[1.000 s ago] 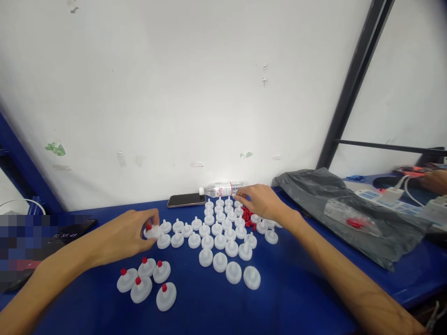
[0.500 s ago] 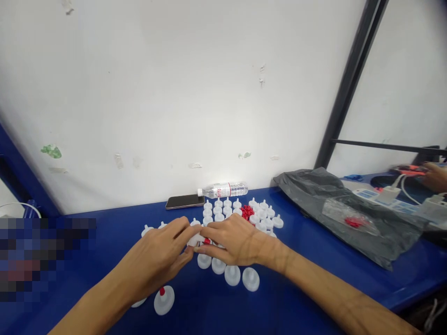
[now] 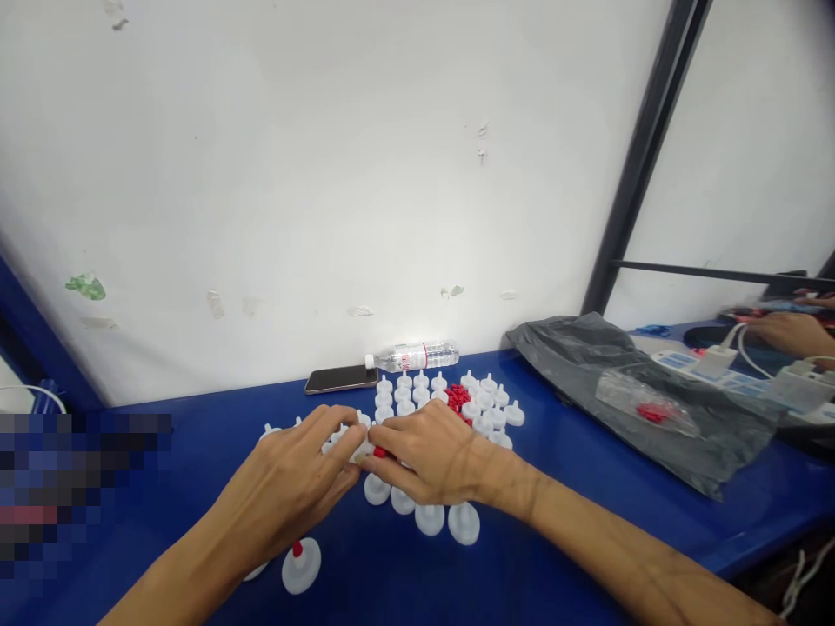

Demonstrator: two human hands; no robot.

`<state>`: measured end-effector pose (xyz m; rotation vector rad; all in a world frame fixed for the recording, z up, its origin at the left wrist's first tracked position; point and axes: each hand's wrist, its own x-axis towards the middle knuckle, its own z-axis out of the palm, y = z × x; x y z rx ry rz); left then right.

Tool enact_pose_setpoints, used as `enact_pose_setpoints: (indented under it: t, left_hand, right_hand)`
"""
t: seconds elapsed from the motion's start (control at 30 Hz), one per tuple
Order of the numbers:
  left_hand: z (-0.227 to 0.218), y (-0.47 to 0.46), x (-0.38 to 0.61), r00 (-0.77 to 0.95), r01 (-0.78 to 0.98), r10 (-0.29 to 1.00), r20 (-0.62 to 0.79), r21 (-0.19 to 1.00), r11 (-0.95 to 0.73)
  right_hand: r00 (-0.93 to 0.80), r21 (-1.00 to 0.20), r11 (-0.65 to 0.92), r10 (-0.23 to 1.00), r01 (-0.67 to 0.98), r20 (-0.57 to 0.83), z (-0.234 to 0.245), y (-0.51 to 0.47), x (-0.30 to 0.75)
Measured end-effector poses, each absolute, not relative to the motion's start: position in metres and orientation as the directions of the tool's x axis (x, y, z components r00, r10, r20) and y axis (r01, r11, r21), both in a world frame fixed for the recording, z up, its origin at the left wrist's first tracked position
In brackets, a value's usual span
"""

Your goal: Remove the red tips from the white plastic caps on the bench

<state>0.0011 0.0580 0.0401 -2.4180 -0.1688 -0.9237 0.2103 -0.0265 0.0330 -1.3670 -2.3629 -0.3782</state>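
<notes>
My left hand [image 3: 297, 461] is closed on a white nozzle lid [image 3: 361, 446], held tilted with its spout toward the right. A red tip cap [image 3: 379, 452] at the spout is pinched between the thumb and fingers of my right hand [image 3: 424, 450]. Whether the cap sits fully on the spout is hidden by the fingers. Below my left hand lies a white lid with a red tip [image 3: 301, 565], another partly hidden beside it. Several uncapped white lids [image 3: 464, 523] stand around and behind my hands. Among the back rows is a pile of red tip caps [image 3: 458, 398].
Against the wall lie a phone [image 3: 341, 378] and a clear plastic bottle [image 3: 414, 356]. On the right, a grey plastic bag [image 3: 691, 448] bears a clear bag with red caps [image 3: 645, 407]. Beyond are a power strip [image 3: 724, 374] and another person's hand [image 3: 792, 337].
The view has shifted slightly. My hands still meet at the white lid, and my right fingers are closer around the red tip cap. The other person's hand has moved further into view.
</notes>
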Motion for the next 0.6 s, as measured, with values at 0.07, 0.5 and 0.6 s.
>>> enact_pose_setpoints:
  t: [0.07,0.5,0.6]
  left_hand:
    - [0.038,0.059,0.002,0.760,0.289,-0.085,0.644,-0.454,-0.843]
    - [0.040,0.058,-0.003,0.832,0.310,0.345,0.435,0.153,-0.938]
    - [0.050,0.057,-0.003,0.844,0.346,0.479,0.240,0.440,-0.829]
  right_hand:
    - [-0.434,0.035,0.475,0.770,0.880,0.467,0.030,-0.026,0.208]
    - [-0.503,0.073,0.505,0.815,0.860,0.288,0.040,-0.025,0.212]
    - [-0.526,0.027,0.546,0.793,0.838,0.306,0.045,-0.025,0.219]
